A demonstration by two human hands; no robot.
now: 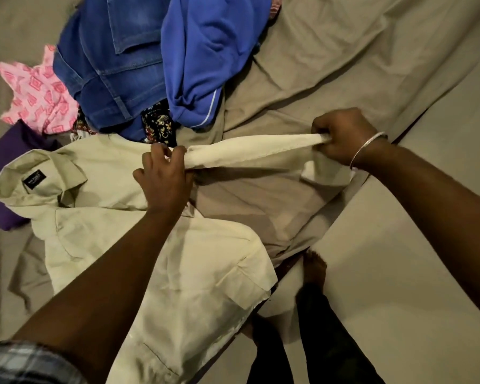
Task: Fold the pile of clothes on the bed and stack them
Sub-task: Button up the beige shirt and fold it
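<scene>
On the bed (344,51), the cream shirt (100,189) lies collar-left below the unfolded pile (128,65). The left hand (164,181) pinches the sleeve (250,151) near the shoulder; the right hand (341,139) grips its cuff end, both arms outstretched, the sleeve taut between them. Pulling harder could likely drag the body askew and wrinkle it.

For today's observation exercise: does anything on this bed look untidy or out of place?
Yes. The cream shirt hangs over the bed's edge, its sleeve bunched between left hand and right hand. Behind, jeans and a blue top lie heaped, unfolded.
</scene>
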